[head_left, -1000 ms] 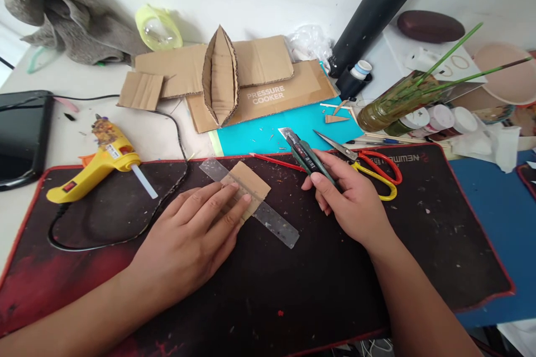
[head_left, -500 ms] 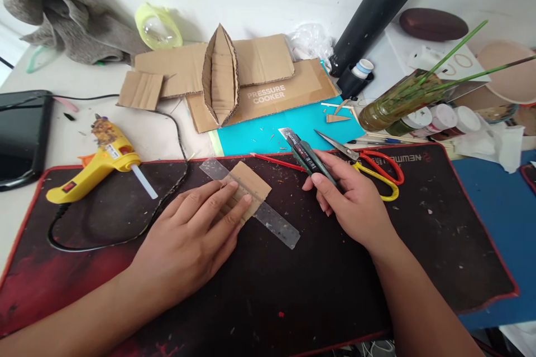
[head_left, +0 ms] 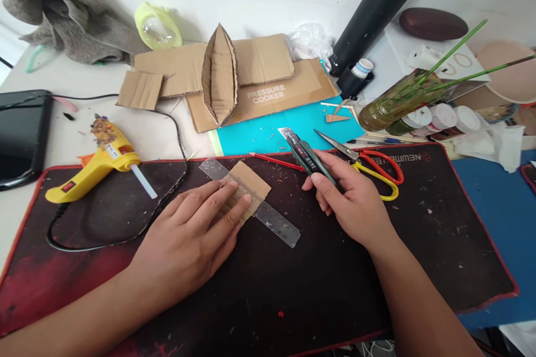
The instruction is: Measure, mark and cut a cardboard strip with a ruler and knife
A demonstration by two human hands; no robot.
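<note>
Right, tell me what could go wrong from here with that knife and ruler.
The left hand has its fingers on the clear ruler near its edge, so a slip of the utility knife, blade out in the right hand, could cut them. The ruler overhangs the cardboard piece at both ends, so it might rock or slide. The scissors lie beside the right hand, which may bump them.

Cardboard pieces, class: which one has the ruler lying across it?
The small piece on the dark mat, partly under the left hand. The clear ruler crosses it; the other cardboard pieces are beyond the mat, with no ruler on them.
</note>
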